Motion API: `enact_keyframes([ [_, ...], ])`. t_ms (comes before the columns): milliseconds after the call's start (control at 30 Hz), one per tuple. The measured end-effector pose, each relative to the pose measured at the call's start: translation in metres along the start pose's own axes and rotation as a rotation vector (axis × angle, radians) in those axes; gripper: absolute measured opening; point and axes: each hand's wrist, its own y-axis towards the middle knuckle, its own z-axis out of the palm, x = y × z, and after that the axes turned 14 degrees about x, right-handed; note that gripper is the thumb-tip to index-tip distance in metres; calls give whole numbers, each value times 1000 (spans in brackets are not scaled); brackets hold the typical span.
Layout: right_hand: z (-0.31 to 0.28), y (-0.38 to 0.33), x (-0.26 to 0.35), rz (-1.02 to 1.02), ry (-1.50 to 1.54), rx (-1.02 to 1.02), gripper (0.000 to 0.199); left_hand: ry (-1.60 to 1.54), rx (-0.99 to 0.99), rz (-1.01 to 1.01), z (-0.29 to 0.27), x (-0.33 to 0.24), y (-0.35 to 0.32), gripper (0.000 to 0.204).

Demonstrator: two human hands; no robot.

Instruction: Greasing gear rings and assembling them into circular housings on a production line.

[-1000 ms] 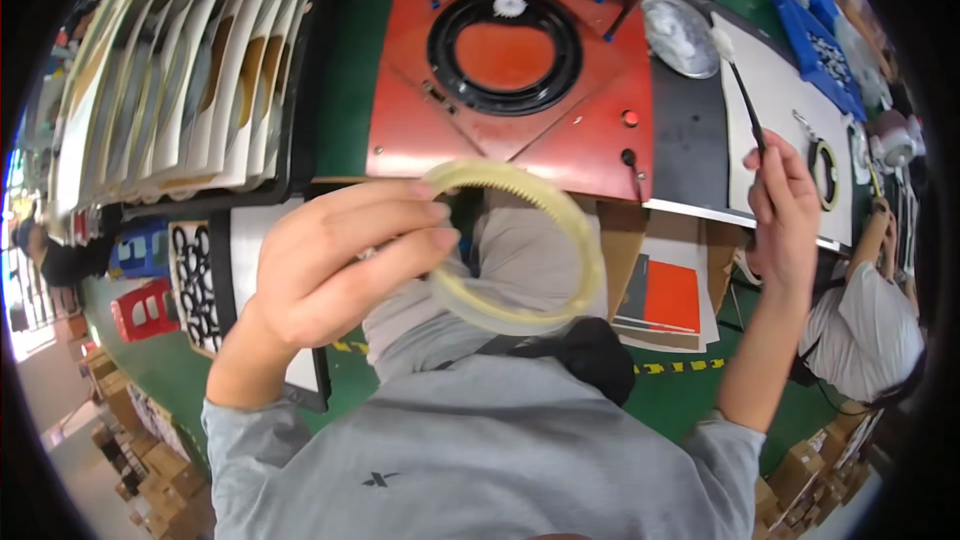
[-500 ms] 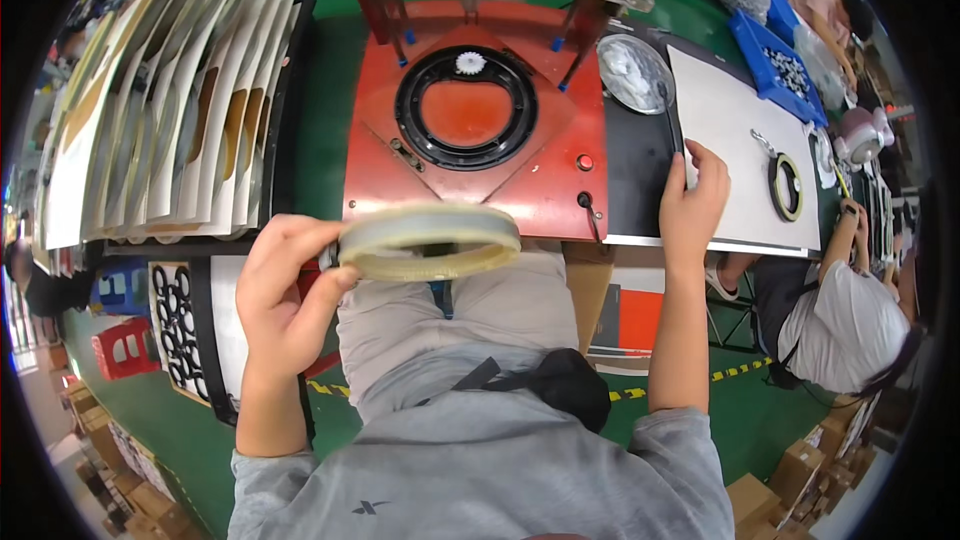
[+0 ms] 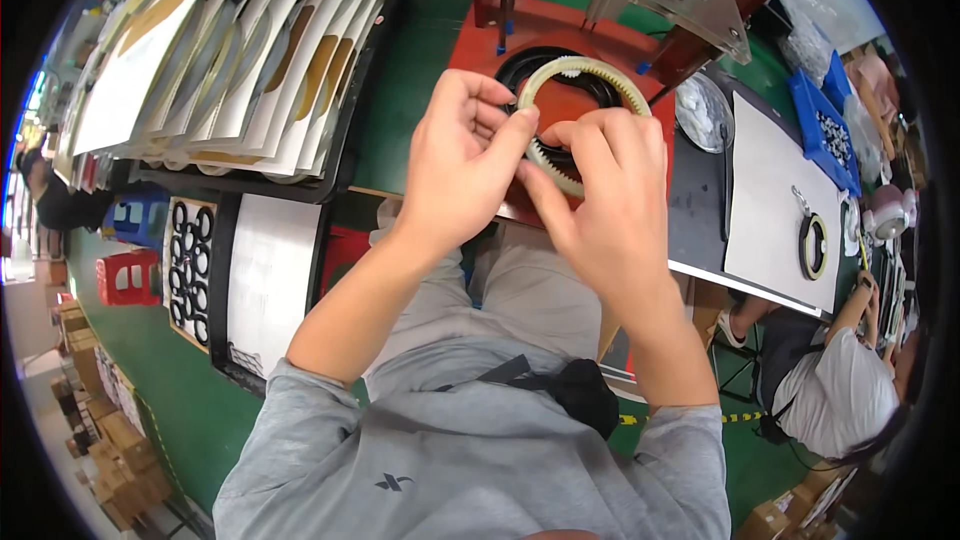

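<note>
A pale cream ring gear (image 3: 630, 90) with teeth round its inside is held up between both hands. My left hand (image 3: 450, 165) is closed, pinching the ring's left side between thumb and fingertips. On the ring's lower right, my right hand (image 3: 615, 195) is closed too, its thumb and curled fingers on either side of the rim. Beneath the ring gear, a black ring-shaped housing (image 3: 508, 73) rests on the red press base (image 3: 470, 52), partly covered by ring and hands. A small white gear (image 3: 571, 72) shows through the ring gear's opening.
A clear press plate (image 3: 690, 15) stands over the base. At left a black tray (image 3: 360, 110) bears upright card sheets. To the right are a clear bowl (image 3: 703, 112), a white sheet (image 3: 760, 200) with another ring (image 3: 812, 245), and a blue bin (image 3: 825, 135). A co-worker (image 3: 835, 370) sits far right.
The ring gear has risen away from my lap to over the red base and turned its open face up. My right hand has come from the table's right side onto it. The view has shifted.
</note>
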Motion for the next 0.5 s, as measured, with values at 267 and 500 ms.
enact_keyframes([
  [267, -19, 33, -23, 119, 125, 264, 19, 249, -76, 11, -3, 6, 22, 33],
  [500, -31, 32, -39, 125, 59, 425, 21, 620, 22, 173, -28, 18, 14, 15],
])
